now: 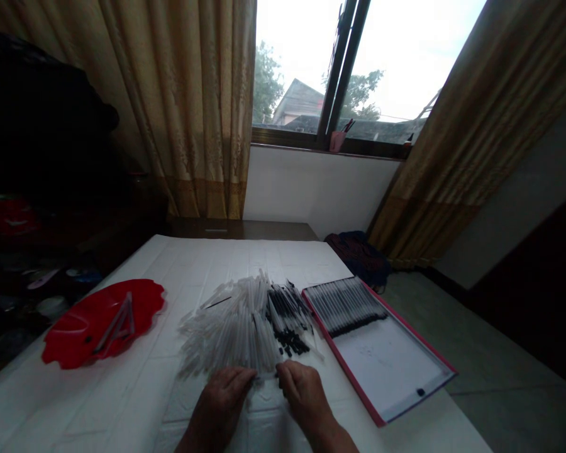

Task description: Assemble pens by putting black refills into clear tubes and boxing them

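My left hand [224, 399] lies palm down at the near edge of a large heap of clear plastic pen tubes [231, 330], its fingertips against the tubes. My right hand [302, 390] rests just to its right, with its fingers close to a bunch of black-filled pen refills [287, 311] and some small black pieces [292, 343]. The fingers partly hide what lies beneath them, so I cannot tell whether either hand grips a tube. To the right, a red-edged tray [382, 368] holds a neat row of pens [344, 306] at its far end.
The heap lies on a white-covered table [75, 402]. At the left stands a red scalloped plate [75, 333] with a few tubes on it. Dark clutter lies beyond the left edge, and a tiled floor lies to the right. Ahead are a window and curtains.
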The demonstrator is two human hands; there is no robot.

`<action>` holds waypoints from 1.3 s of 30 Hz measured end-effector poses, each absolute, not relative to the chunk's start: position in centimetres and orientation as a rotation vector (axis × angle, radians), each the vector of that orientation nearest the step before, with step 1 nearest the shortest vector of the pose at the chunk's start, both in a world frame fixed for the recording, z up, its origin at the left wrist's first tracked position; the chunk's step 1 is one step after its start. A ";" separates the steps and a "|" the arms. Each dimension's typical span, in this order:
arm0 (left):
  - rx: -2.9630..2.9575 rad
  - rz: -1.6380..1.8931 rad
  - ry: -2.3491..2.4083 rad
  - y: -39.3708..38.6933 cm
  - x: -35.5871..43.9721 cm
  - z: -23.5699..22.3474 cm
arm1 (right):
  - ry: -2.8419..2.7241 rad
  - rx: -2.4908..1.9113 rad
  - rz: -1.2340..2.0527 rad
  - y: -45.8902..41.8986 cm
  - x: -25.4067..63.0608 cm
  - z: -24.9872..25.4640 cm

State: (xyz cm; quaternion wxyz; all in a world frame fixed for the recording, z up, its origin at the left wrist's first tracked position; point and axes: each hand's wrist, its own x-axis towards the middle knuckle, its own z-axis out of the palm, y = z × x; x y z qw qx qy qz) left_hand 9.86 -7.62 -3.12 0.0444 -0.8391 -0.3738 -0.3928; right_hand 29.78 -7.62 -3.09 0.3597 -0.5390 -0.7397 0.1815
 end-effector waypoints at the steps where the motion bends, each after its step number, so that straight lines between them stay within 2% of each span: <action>1: -2.568 -1.205 -1.150 -7.6 9.9 -3.1 | -1.859 -1.359 0.530 -7.7 29.8 -3.2; 6: -2.577 -1.202 -1.181 -7.6 10.0 -2.9 | -1.675 -1.227 0.718 -8.7 30.1 -2.9; 17: -2.598 -1.210 -1.214 -7.7 9.9 -3.1 | -1.756 -1.399 0.617 -7.6 29.7 -2.8; 29: -2.608 -1.187 -1.207 -7.5 9.8 -3.6 | -1.630 -1.242 0.868 -8.3 30.6 -3.5; 39: -2.604 -1.186 -1.214 -7.7 9.9 -3.4 | -1.773 -1.412 0.710 -7.6 30.2 -3.8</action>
